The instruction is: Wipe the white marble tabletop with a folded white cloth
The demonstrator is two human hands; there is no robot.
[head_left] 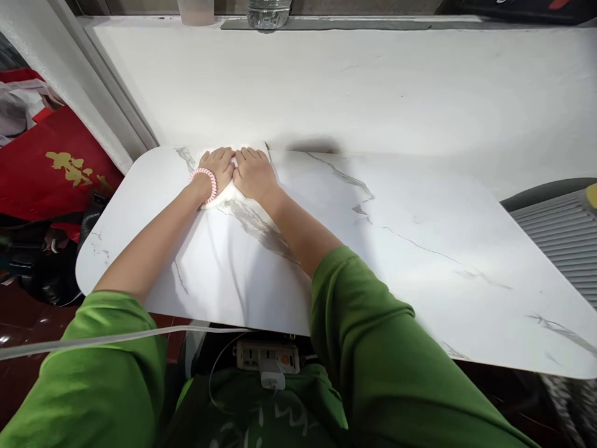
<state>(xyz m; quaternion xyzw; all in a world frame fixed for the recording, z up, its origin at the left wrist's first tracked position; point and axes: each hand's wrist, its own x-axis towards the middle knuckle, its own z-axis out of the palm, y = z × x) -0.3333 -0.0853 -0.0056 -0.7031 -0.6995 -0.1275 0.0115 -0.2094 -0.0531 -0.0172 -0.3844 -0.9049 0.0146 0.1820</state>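
Observation:
My left hand [217, 168], with a pink coiled band [214, 186] at its wrist, lies near the far edge of the white marbled table [420, 261]. My right hand [254, 173] is beside it, the thumbs almost touching. Both hands rest palm down, fingers pointing away from me and bent at the tips, over a bright white, soft-looking thing [226, 195]. It blends with the tabletop, and the hands cover most of it, so its kind cannot be made out.
A white wall panel [354, 93] rises behind the table. On its ledge stand a clear bottle [268, 14] and a translucent cup [196, 11]. A red bag [56, 162] is at left. A power strip [267, 357] and a pale cable [116, 339] are near my body.

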